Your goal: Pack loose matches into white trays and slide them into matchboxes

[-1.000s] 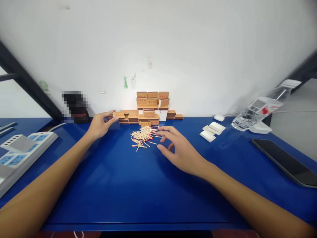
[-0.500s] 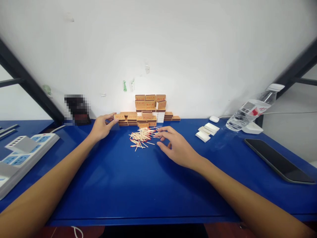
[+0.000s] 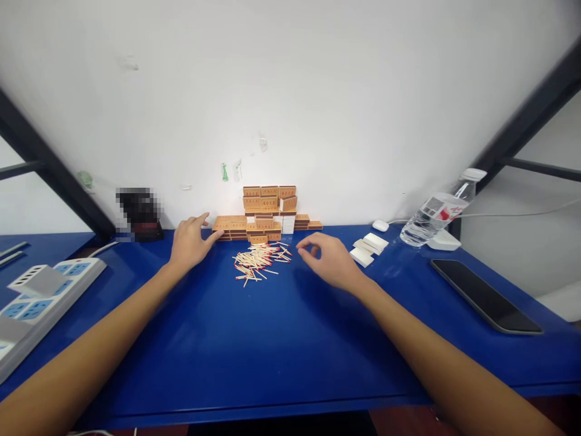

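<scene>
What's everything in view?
Matchboxes: many, orange, near wall
Matches: many, pale, red heads, before matchboxes
Small pieces: several, white, right
Case: one, white, rear right
Bottle: one, clear, rear right
Block: one, white, beside bottle
Phone: one, black, right
Power strip: one, white, left
Rods: two, pale, left
Blurred object: one, dark, rear left
Cables: several, white, both sides
Bars: several, black, both sides
Table: one, blue, beneath
Left hand: one, bare, beside matchboxes
Right hand: one, bare, beside matches

matchboxes: orange, dark-edged, stacked flat and upright in stepped tiers, tallest near the middle. matches: pale, red-tipped, loosely heaped in front.
</scene>
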Demonstrator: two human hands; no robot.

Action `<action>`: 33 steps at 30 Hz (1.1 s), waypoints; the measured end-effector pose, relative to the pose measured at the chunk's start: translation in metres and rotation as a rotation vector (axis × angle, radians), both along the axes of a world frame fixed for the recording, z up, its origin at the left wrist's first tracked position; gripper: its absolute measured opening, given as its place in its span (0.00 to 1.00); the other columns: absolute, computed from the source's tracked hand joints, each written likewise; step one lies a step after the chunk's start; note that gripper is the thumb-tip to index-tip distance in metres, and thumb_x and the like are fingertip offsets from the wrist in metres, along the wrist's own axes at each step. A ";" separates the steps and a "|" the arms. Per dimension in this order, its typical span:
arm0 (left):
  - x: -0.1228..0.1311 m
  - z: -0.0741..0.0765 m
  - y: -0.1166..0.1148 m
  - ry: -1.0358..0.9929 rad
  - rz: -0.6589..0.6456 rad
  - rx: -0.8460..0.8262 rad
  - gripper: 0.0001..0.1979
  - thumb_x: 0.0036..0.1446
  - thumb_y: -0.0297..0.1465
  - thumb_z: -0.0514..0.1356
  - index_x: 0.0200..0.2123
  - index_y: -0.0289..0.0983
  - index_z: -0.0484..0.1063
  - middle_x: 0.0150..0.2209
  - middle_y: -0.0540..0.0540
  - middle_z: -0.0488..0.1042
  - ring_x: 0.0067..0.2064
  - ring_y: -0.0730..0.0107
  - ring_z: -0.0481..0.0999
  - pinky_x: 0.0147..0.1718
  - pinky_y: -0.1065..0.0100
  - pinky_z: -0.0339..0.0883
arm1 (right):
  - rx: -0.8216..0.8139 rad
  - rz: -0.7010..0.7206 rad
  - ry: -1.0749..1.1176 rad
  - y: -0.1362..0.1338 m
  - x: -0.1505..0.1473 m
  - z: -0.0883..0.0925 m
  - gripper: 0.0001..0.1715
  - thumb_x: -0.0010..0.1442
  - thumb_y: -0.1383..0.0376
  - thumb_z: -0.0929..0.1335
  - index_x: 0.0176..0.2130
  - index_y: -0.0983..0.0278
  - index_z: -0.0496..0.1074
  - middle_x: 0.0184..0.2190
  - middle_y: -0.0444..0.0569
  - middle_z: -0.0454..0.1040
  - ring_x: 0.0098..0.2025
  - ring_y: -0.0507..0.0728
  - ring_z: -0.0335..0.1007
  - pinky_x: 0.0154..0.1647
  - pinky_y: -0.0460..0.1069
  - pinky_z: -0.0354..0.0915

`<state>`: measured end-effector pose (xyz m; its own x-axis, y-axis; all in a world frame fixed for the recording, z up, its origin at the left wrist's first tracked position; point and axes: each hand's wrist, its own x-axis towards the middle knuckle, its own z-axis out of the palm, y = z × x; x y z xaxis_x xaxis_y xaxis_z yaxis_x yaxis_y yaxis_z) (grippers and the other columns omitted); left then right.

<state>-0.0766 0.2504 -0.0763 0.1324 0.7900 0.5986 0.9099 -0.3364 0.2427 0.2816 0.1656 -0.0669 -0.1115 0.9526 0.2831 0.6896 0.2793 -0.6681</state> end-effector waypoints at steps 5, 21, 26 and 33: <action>0.023 0.012 -0.037 0.033 -0.080 0.087 0.21 0.66 0.42 0.62 0.57 0.37 0.74 0.45 0.40 0.79 0.47 0.51 0.75 0.52 0.52 0.67 | -0.227 -0.296 0.068 0.065 0.025 0.009 0.16 0.71 0.59 0.69 0.51 0.69 0.77 0.48 0.55 0.79 0.46 0.61 0.77 0.48 0.57 0.74; 0.034 0.010 -0.072 0.179 -0.390 0.088 0.13 0.71 0.38 0.58 0.47 0.38 0.79 0.40 0.43 0.83 0.44 0.55 0.78 0.46 0.53 0.70 | -0.214 -0.436 -0.411 0.037 0.147 0.033 0.15 0.51 0.58 0.80 0.26 0.63 0.75 0.31 0.62 0.80 0.34 0.65 0.76 0.37 0.57 0.64; 0.033 0.016 -0.075 0.196 -0.418 0.123 0.12 0.71 0.38 0.58 0.43 0.38 0.80 0.41 0.44 0.83 0.43 0.55 0.78 0.45 0.53 0.69 | -0.218 -0.402 -0.506 0.024 0.153 0.019 0.10 0.54 0.60 0.77 0.32 0.64 0.78 0.34 0.60 0.82 0.33 0.64 0.77 0.33 0.55 0.63; 0.035 0.014 -0.076 0.199 -0.453 0.111 0.13 0.71 0.37 0.58 0.43 0.38 0.80 0.35 0.45 0.81 0.39 0.59 0.77 0.43 0.56 0.69 | -0.060 -0.390 -0.683 0.005 0.084 0.032 0.17 0.59 0.55 0.74 0.45 0.63 0.81 0.42 0.60 0.83 0.44 0.69 0.79 0.40 0.56 0.67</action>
